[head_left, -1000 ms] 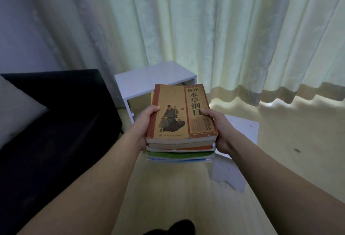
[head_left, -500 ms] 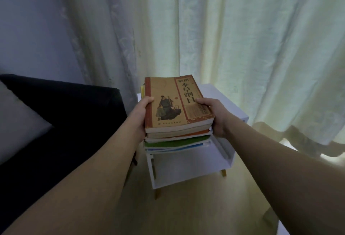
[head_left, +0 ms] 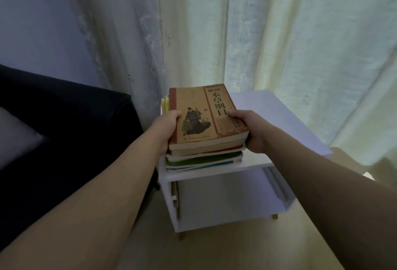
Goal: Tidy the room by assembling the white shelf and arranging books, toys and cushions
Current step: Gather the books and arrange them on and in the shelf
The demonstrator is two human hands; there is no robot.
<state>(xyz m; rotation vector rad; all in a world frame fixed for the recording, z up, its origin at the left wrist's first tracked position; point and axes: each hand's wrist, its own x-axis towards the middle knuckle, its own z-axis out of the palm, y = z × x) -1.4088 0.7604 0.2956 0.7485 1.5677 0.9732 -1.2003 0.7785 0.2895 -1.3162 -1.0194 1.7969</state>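
A stack of several books (head_left: 206,130), topped by a tan book with a robed figure and red title band, is held between both hands. My left hand (head_left: 165,129) grips its left side, thumb on the top cover. My right hand (head_left: 250,130) grips the right side the same way. The stack sits at the front left of the white shelf's top (head_left: 279,123); whether its bottom touches the top I cannot tell. The white shelf has an open compartment (head_left: 225,199) below and short wooden legs.
A dark sofa (head_left: 71,132) with a pale cushion (head_left: 17,136) stands just left of the shelf. Light curtains (head_left: 257,29) hang behind it. Wooden floor (head_left: 236,248) lies in front and to the right.
I have come closer to the shelf, and the book stack has moved forward and down over the shelf's top. Both hands keep the same hold.
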